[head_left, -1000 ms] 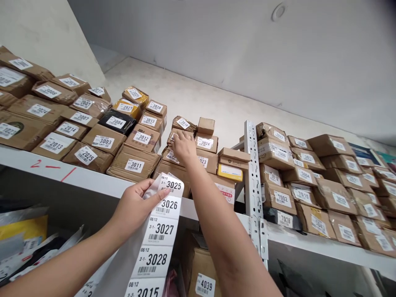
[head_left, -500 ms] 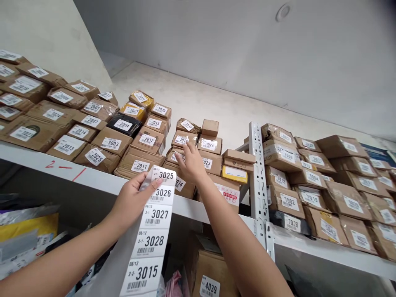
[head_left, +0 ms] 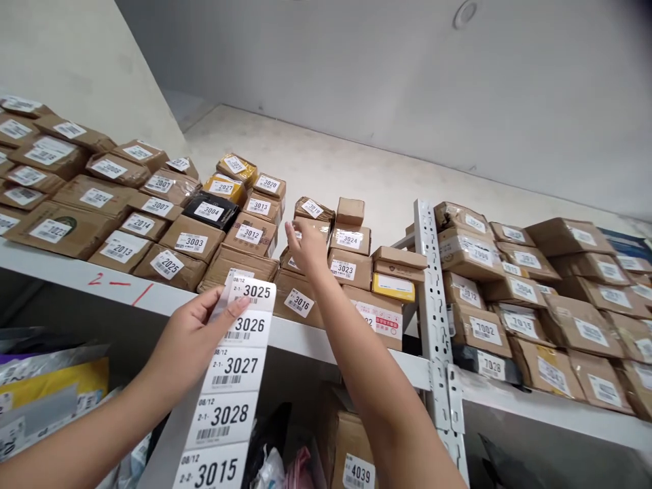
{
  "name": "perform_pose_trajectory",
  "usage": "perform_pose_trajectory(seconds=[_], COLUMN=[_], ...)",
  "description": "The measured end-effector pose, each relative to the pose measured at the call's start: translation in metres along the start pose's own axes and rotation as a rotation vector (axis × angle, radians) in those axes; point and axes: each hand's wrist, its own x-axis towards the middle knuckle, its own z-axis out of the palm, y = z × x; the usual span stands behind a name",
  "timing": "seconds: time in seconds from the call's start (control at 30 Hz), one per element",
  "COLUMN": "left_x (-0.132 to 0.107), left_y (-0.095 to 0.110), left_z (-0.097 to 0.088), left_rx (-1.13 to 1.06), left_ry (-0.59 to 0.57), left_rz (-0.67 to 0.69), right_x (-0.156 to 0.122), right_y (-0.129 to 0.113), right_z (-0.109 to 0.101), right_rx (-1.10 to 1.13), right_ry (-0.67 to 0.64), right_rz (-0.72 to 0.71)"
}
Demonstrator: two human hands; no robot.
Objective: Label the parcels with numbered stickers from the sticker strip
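My left hand [head_left: 200, 326] pinches the top of a long strip of white number labels [head_left: 231, 367] between thumb and fingers. The strip hangs down, printed 3025 at the top, then 3026, 3027, 3028 and 3015. My right hand [head_left: 308, 250] is raised to the stacked cartons, fingers apart and holding nothing. It covers most of the label on a small carton [head_left: 322, 229] below the one marked 3019 [head_left: 314, 207]; whether it touches the carton I cannot tell. Close by are cartons 3024 [head_left: 350, 239], 3023 [head_left: 343, 270] and 3016 [head_left: 299, 303], and a small carton without a visible label [head_left: 351, 210].
Labelled cartons crowd the white shelf [head_left: 117, 288], marked in red, to the left. A perforated metal post [head_left: 432, 292] parts it from another loaded shelf [head_left: 534, 401] on the right. Bagged parcels [head_left: 56, 387] and a carton marked 4039 [head_left: 356, 441] sit underneath.
My right hand has moved slightly up and left over the cartons. The label strip and my left hand have shifted down and left, uncovering the 3016 label. The view has turned slightly.
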Motion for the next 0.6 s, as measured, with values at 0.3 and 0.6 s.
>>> perform_pose_trajectory(seconds=[0.3,0.6], left_x=[0.006,0.015], left_y=[-0.003,-0.01], left_z=[0.028,0.059], left_rx=[-0.024,0.045], left_ry=[-0.001,0.109], left_rz=[-0.002,0.058], right_x=[-0.103,-0.107], right_y=[-0.031,-0.019], right_z=[-0.047,-0.049], right_rx=[0.848,0.697], right_ry=[-0.312,-0.071], right_rz=[0.303,0.252])
